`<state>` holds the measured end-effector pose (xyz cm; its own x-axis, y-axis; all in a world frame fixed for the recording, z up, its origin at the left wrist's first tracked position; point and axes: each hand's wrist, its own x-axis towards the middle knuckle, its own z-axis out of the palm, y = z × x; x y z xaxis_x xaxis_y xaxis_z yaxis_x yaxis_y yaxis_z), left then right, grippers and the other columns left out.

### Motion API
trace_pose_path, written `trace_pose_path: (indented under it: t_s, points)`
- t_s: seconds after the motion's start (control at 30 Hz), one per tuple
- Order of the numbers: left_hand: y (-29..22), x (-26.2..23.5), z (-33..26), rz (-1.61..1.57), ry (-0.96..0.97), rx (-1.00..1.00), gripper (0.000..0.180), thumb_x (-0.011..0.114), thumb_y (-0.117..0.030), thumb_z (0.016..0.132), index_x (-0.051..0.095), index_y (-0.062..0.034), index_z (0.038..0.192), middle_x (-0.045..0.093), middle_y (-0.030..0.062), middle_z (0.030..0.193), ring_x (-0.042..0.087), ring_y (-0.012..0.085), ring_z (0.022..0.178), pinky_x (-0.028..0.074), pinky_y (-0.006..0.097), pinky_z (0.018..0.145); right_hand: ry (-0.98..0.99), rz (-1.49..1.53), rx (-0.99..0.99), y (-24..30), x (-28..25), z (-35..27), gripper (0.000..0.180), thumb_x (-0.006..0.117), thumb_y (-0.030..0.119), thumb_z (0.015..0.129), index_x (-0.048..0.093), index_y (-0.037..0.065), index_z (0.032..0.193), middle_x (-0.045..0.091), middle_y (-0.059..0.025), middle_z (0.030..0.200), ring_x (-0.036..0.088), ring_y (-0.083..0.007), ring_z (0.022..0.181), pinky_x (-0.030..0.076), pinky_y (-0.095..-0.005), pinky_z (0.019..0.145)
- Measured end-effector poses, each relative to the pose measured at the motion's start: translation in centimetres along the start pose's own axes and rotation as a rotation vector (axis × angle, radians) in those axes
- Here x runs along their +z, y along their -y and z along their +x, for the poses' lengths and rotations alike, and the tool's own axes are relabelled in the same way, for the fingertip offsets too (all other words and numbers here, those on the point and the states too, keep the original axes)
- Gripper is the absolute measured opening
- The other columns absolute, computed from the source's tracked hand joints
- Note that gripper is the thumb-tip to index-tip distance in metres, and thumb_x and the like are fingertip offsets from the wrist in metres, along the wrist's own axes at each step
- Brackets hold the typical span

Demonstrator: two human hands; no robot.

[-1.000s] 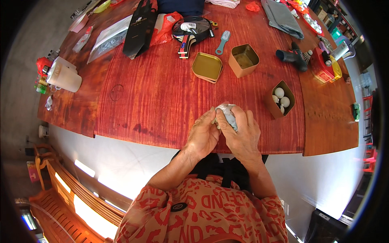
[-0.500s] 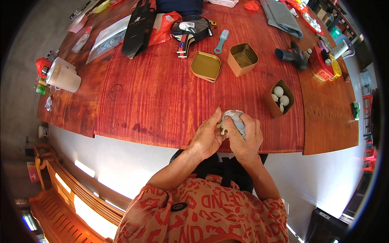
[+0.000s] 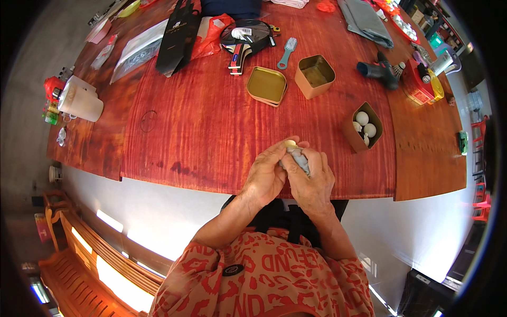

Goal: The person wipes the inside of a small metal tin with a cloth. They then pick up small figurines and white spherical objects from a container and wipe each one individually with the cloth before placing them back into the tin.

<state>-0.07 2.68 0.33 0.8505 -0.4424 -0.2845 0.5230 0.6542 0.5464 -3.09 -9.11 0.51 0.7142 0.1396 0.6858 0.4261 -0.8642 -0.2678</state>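
1. A small yellowish ball [image 3: 290, 143] is held at the fingertips of the left hand [image 3: 266, 177], above the near edge of the red wooden desk [image 3: 200, 132].
2. The left grip is closed around the ball, of which only the top is seen above the fingers.
3. A grey cloth [image 3: 299, 158] is clasped in the right hand [image 3: 311, 182], whose grip is wrapped shut about it; the cloth is pressed against the ball.
4. The two hands are touching, just in front of the person's chest.
5. To the right, near the hands, a small brown box [image 3: 358, 132] is stood on the desk, with several white balls [image 3: 364, 122] lying inside.
6. Farther off, an open square tin [image 3: 315, 76] and its lid [image 3: 266, 85] are laid side by side.
7. Beyond these, table-tennis paddles [image 3: 244, 39] and a small brush [image 3: 287, 53] are seen.
8. At the left edge a white jug [image 3: 80, 100] is placed; its contents cannot be made out.
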Motion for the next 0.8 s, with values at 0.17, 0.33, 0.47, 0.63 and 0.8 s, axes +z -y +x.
trace_pose_path:
  t_s: [0.17, 0.33, 0.47, 0.63, 0.8]
  points:
    - [0.0, -0.4, -0.1, -0.012, -0.049, -0.009, 0.036, 0.038, -0.020, 0.100, 0.049, 0.0062, 0.122, 0.059, 0.0167, 0.116, 0.058, 0.0204, 0.107, 0.048, 0.032, 0.096, 0.091, 0.015, -0.067, -0.5, -1.0, -0.2, 0.025, 0.066, 0.009, 0.070, 0.068, 0.011, 0.094, 0.052, -0.0054, 0.088, 0.055, -0.0202, 0.071, 0.046, -0.0299, 0.052]
    - [0.4, -0.7, -0.1, 0.025, -0.088, 0.025, 0.034, 0.041, -0.019, 0.099, 0.052, 0.0046, 0.121, 0.060, 0.0145, 0.114, 0.058, 0.0184, 0.106, 0.047, 0.031, 0.094, 0.121, 0.133, 0.054, -1.1, -2.1, 0.0, 0.021, 0.066, 0.008, 0.070, 0.067, 0.011, 0.091, 0.054, -0.0039, 0.088, 0.056, -0.0212, 0.075, 0.047, -0.0299, 0.053]
    - [0.8, -1.0, 0.1, 0.071, -0.046, 0.045, 0.031, 0.043, -0.018, 0.099, 0.055, 0.0020, 0.119, 0.062, 0.0104, 0.112, 0.057, 0.0146, 0.102, 0.045, 0.027, 0.092, -0.048, 0.047, 0.041, -0.6, -1.4, 1.2, 0.024, 0.066, 0.008, 0.070, 0.068, 0.011, 0.093, 0.055, -0.0045, 0.091, 0.055, -0.0214, 0.077, 0.047, -0.0294, 0.053]
    - [0.9, -1.0, -0.3, 0.176, -0.090, 0.096, 0.033, 0.044, -0.020, 0.099, 0.055, 0.0011, 0.122, 0.061, 0.0074, 0.111, 0.056, 0.0127, 0.098, 0.045, 0.027, 0.089, 0.092, 0.003, 0.024, -1.1, -0.9, 1.2, 0.025, 0.066, 0.008, 0.070, 0.068, 0.011, 0.094, 0.051, -0.0053, 0.085, 0.053, -0.0214, 0.072, 0.047, -0.0304, 0.051]
    - [0.9, -1.2, 0.1, 0.264, -0.120, 0.127, 0.033, 0.047, -0.023, 0.098, 0.056, -0.0011, 0.122, 0.065, 0.0061, 0.106, 0.057, 0.0108, 0.094, 0.047, 0.025, 0.084, 0.081, -0.043, 0.115, -1.3, -2.1, 1.3, 0.025, 0.067, 0.009, 0.068, 0.068, 0.010, 0.093, 0.048, -0.0051, 0.082, 0.053, -0.0210, 0.071, 0.047, -0.0302, 0.050]
